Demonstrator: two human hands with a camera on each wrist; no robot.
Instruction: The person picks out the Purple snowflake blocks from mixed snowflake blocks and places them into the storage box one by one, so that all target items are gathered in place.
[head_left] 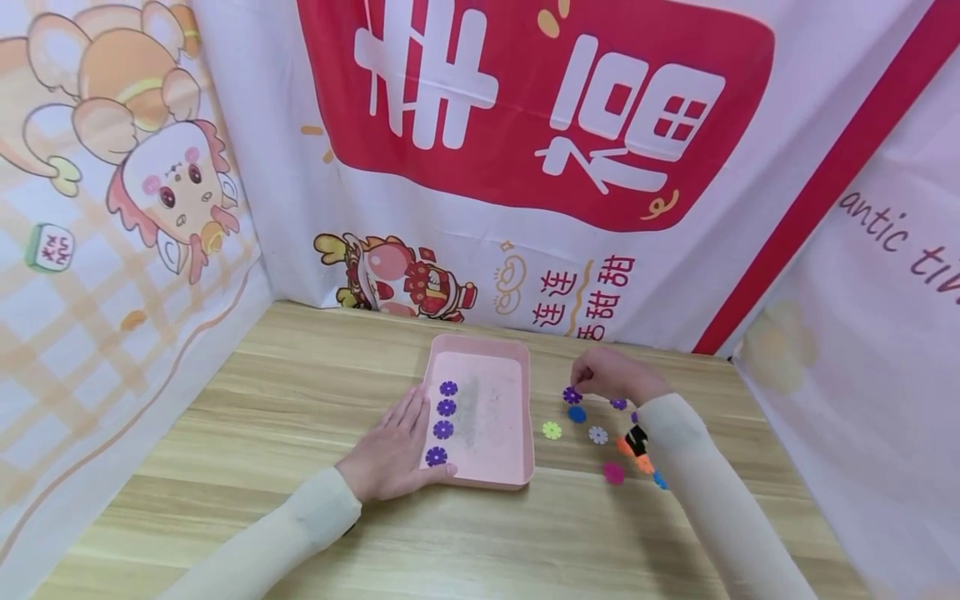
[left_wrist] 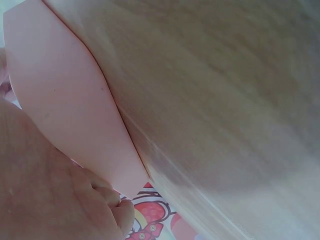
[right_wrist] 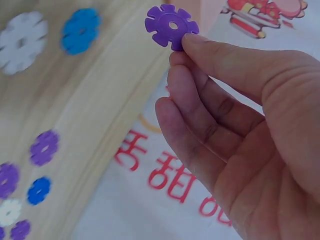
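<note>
1. The left hand [head_left: 393, 454] lies along the tray's left wall, fingers straight and thumb reaching over the near rim. This grip is spread and clasps nothing; it seems to brace the tray against sliding.
2. The pink tray [head_left: 498, 408] sits on the wooden surface [head_left: 450, 550] between the two hands, probably so that either can reach it easily.
3. Inside, four purple discs [head_left: 446, 407] lie flat and apart in a column beside the left wall. Such even spacing looks deliberate, and most of the floor to their right is bare.
4. Just right of the tray, a yellow-green disc [head_left: 552, 430] lies flat on the surface.
5. Next comes the held purple disc [right_wrist: 162, 22], beyond the tray's right wall and apparently lifted. Only its edge is pinched, which leaves most of its notched rim free, likely handy for setting it down flat.
6. The right hand [head_left: 611, 373] has its grip closed on that disc between thumb and forefinger; a fingertip pinch suits so thin a piece.
7. Around and below this hand, blue, pale, pink, orange and black pieces [head_left: 636, 440] lie loosely strewn, with more purple ones [head_left: 618, 403], seemingly unsorted.
</note>
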